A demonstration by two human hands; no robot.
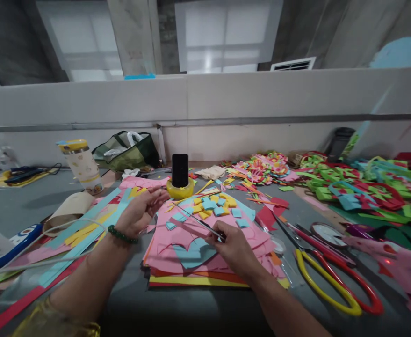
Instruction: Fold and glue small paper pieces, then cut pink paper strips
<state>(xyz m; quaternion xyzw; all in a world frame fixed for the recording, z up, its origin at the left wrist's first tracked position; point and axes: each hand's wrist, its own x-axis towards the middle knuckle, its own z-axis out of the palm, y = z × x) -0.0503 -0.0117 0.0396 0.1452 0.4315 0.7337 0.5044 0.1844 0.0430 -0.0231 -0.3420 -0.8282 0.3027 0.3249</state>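
Observation:
My right hand [231, 245] is closed around long thin metal tweezers [198, 220], whose tip points up and left over the stack of pink felt sheets [156, 255]. Beneath this hand lies a light blue felt piece [194, 252] with a curved edge. My left hand [144, 208], with a green bead bracelet [122, 235] at the wrist, is held palm inward with fingers apart and nothing seen in it. Its fingertips are near a yellow tape roll [180, 189] with a dark phone [180, 170] upright in it. Small blue and yellow felt squares [212, 205] are scattered on the stack.
Yellow-handled scissors [326, 283], red-handled scissors [361, 285] and a pink glue gun [391, 257] lie at right. Felt strips [82, 234], a cardboard tube [68, 210] and a tumbler [82, 166] are at left. Colourful felt pieces [261, 168] are piled behind.

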